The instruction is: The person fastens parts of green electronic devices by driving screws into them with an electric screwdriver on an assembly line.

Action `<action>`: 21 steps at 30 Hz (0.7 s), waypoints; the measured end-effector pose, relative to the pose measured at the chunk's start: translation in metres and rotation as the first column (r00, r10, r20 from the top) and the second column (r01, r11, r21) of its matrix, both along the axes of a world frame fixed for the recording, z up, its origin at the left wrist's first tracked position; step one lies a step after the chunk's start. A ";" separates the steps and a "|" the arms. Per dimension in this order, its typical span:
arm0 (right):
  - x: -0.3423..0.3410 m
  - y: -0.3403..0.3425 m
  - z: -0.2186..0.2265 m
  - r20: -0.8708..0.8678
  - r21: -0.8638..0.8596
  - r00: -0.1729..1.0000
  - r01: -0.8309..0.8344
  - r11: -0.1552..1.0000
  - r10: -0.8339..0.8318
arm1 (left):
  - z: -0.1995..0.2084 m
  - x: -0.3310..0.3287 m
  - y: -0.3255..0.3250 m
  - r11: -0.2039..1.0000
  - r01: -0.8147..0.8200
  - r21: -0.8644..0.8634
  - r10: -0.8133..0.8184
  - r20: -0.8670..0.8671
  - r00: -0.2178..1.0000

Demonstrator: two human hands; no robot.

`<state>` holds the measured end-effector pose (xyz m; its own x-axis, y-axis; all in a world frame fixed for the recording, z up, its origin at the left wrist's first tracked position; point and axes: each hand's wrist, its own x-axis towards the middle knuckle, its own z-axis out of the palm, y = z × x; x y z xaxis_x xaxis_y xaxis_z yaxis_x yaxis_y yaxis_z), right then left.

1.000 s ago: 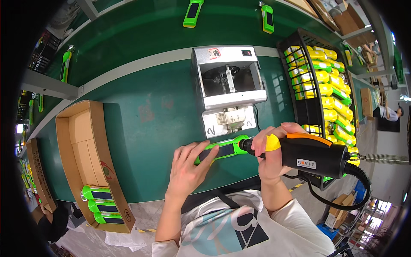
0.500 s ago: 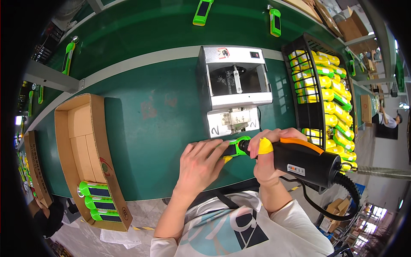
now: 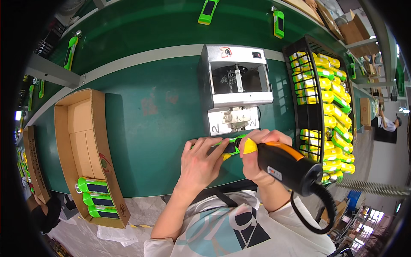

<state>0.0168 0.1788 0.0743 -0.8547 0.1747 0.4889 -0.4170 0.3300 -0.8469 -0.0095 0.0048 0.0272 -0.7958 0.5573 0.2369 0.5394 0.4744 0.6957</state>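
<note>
My left hand (image 3: 198, 160) lies closed over a green handheld device (image 3: 232, 147) with a dark panel, pressing it against the green bench in front of the silver machine. Much of the device is hidden under the fingers. In my right hand (image 3: 257, 160) is a black and orange electric screwdriver (image 3: 287, 165), its nose at the device's right end. The tip itself is hidden. A yellow cover (image 3: 250, 146) wraps a digit of the right hand, and a small yellow piece shows by the left fingertips.
A silver machine (image 3: 239, 100) resembling a screw feeder stands just beyond my hands. On the right is a black crate (image 3: 309, 115) of yellow-green devices. Left, a cardboard box (image 3: 97, 124) holds 3 green devices (image 3: 97, 199). More devices lie on the far green belt (image 3: 150, 30).
My right hand and the screwdriver have moved left, and the tool's rear end has swung toward me. The left hand keeps hold of the device.
</note>
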 end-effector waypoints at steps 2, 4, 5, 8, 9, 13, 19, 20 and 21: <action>-0.002 -0.002 0.003 -0.017 0.018 1.000 -0.010 1.000 0.010 | -0.001 0.000 0.001 1.000 -0.005 -0.003 0.005 -0.011 1.000; -0.001 -0.001 0.000 -0.025 0.017 0.999 -0.029 0.999 0.029 | 0.000 0.001 0.000 1.000 -0.009 -0.012 0.009 -0.003 1.000; 0.003 0.004 -0.001 -0.026 0.015 0.999 -0.032 0.999 0.032 | 0.001 0.002 -0.001 1.000 -0.012 -0.018 0.012 0.006 1.000; 0.007 0.011 0.001 -0.101 -0.156 0.995 0.009 0.988 -0.025 | 0.000 0.003 0.000 1.000 -0.006 -0.013 0.006 -0.018 1.000; 0.011 0.004 0.006 -0.164 -0.298 0.977 0.084 0.951 -0.138 | -0.001 0.002 0.000 1.000 -0.013 -0.017 0.013 -0.023 1.000; 0.006 0.004 0.051 -0.242 -0.364 0.962 0.030 0.931 -0.125 | 0.001 0.001 -0.001 1.000 0.001 -0.012 -0.001 -0.015 1.000; -0.016 0.010 0.041 -0.271 -0.318 0.959 -0.004 0.948 -0.086 | -0.002 0.001 -0.001 1.000 -0.003 -0.007 0.003 -0.005 1.000; -0.018 0.010 0.038 -0.278 -0.313 0.957 -0.006 0.950 -0.085 | -0.002 0.001 -0.001 1.000 -0.001 -0.004 0.001 -0.006 1.000; -0.020 0.010 0.036 -0.286 -0.308 0.954 -0.008 0.951 -0.085 | -0.003 0.001 -0.001 1.000 0.000 -0.006 0.000 -0.006 1.000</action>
